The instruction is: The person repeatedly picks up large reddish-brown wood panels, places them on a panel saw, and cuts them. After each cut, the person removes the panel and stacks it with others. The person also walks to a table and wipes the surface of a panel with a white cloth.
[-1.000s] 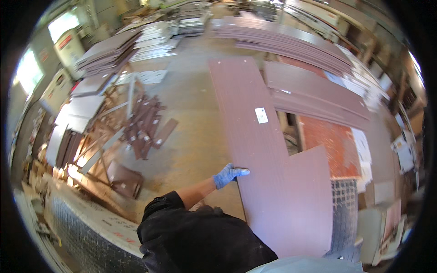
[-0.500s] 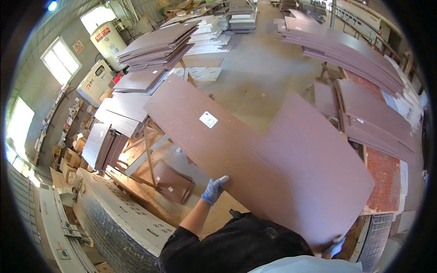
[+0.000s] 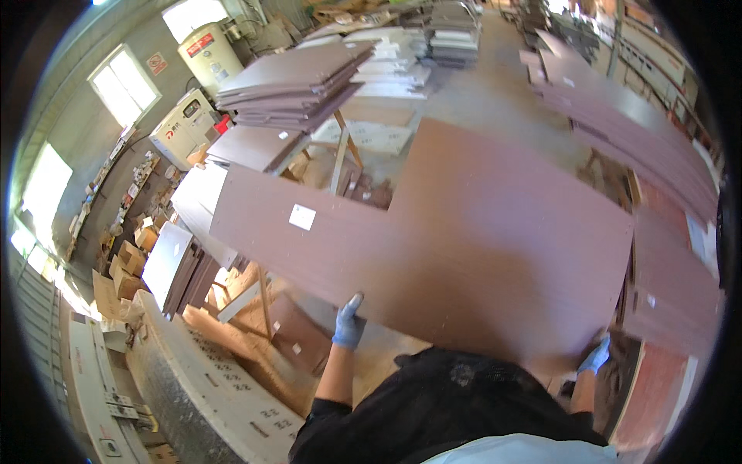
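Observation:
A large L-shaped brown panel [image 3: 471, 247] with a faint wood grain spans the space before me, roughly level. A white label [image 3: 302, 217] is stuck on its narrower left arm. My left hand [image 3: 349, 323], in a blue glove, is closed on the near edge, thumb on top and fingers hidden beneath. At the near right corner, my right hand [image 3: 595, 357], gloved too, grips the panel, its fingers partly hidden. The narrow left end reaches over or beside a stack of light panels [image 3: 202, 193]; whether it touches them I cannot tell.
Brown panels are stacked on a stand [image 3: 297, 73] at the back left and in a long pile [image 3: 634, 124] at the right. A pale machine bed [image 3: 224, 379] lies at lower left. Cardboard boxes [image 3: 127, 267] line the left wall. Two brown panels [image 3: 300, 332] lean low down.
The panel has swung counterclockwise and levelled, its narrow end moving left and nearer. My right hand has risen with its corner and shows more fully. The left hand keeps its hold.

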Action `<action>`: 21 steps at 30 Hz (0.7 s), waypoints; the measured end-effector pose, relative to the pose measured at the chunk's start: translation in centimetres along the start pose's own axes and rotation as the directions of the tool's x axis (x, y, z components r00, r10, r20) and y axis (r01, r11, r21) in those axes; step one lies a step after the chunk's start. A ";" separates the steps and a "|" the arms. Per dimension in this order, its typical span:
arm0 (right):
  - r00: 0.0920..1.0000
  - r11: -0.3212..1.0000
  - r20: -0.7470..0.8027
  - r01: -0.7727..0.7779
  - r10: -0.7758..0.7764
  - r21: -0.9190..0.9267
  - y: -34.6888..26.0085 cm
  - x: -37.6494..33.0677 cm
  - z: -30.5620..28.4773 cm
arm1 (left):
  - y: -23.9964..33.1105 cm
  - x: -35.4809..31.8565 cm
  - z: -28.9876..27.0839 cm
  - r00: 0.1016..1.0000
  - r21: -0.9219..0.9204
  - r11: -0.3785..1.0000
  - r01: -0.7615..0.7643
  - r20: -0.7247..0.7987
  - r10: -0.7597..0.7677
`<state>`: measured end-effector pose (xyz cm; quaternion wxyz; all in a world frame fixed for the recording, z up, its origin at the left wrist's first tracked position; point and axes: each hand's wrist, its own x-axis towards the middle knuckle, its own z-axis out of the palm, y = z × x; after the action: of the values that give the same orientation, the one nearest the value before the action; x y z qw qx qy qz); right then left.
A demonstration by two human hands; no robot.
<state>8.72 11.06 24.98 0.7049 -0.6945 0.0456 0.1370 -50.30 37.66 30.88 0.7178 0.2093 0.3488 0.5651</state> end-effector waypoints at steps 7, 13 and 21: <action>0.991 0.999 0.127 -0.038 0.037 0.003 -2.7 0.3 20.5 | 4.6 9.2 0.5 0.973 0.036 0.987 -0.159 -0.166 0.162; 0.929 0.970 0.364 -0.152 0.074 0.191 -2.2 0.9 37.2 | 13.0 25.8 0.5 0.989 0.019 0.990 -0.143 -0.040 0.144; 0.779 0.984 0.625 -0.142 0.045 0.105 -11.6 -6.6 66.3 | 35.0 56.1 7.1 0.922 -0.023 0.929 -0.369 0.115 0.369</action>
<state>-2.94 75.99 39.93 0.7220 -0.5540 -0.1440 0.3887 -61.78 101.56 45.12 0.6180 0.3037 0.2603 0.6768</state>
